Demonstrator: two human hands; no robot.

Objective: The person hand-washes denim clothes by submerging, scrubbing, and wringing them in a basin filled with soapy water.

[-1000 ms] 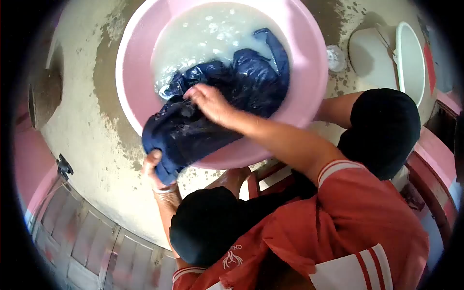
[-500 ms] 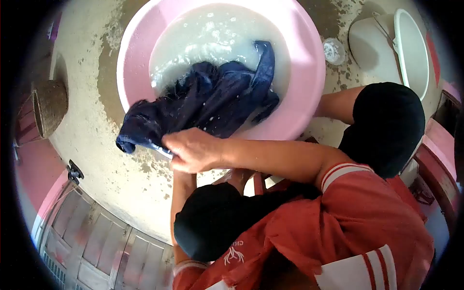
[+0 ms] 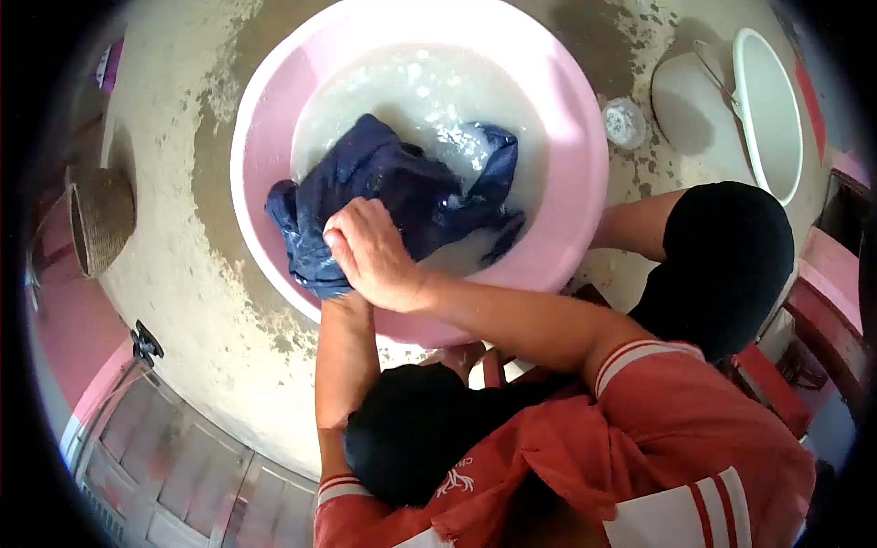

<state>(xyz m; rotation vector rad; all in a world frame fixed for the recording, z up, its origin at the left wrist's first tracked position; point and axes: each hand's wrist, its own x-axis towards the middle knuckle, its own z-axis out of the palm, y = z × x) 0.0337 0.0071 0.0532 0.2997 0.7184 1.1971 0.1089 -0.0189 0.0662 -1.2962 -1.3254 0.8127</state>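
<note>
A wet dark blue garment [image 3: 393,183] lies bunched in the pink basin [image 3: 575,164], partly in cloudy, sudsy water. My right hand [image 3: 373,254] is closed on the garment near the basin's front edge, with its knuckles up. My left forearm reaches up to the same spot, but the cloth covers my left hand, so its fingers are hidden. Some of the garment is draped over my left wrist.
A white bucket [image 3: 767,119] stands at the upper right, beside a small clear cup [image 3: 624,122] holding something white. On the left is a woven basket [image 3: 100,219]. A small black object [image 3: 146,343] lies near the grey wooden doors [image 3: 174,457].
Both hands have moved forward with the garment, from the basin's front rim further in over the basin. The garment's left end has drawn inward and now covers my left hand.
</note>
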